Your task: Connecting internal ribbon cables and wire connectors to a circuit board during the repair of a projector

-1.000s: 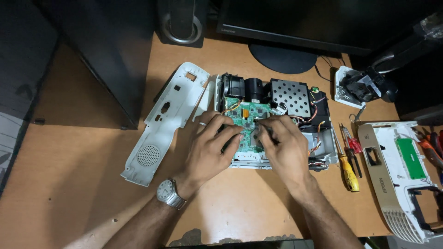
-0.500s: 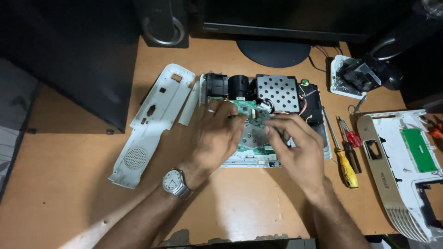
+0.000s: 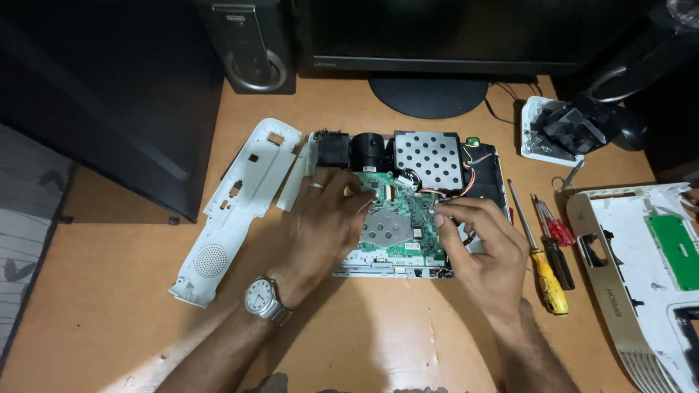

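Circuit board (image 3: 397,225), hands now spread apart

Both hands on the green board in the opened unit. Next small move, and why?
Probably ease free the wires at the board's right edge before lifting it. The right hand pinches there, where red and white wires run toward the perforated metal shield. The left hand steadies the green circuit board, which sits flat in the chassis.

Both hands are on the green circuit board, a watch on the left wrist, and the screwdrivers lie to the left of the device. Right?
Not quite. In the head view the screwdrivers lie right of the device, not left. The rest holds.
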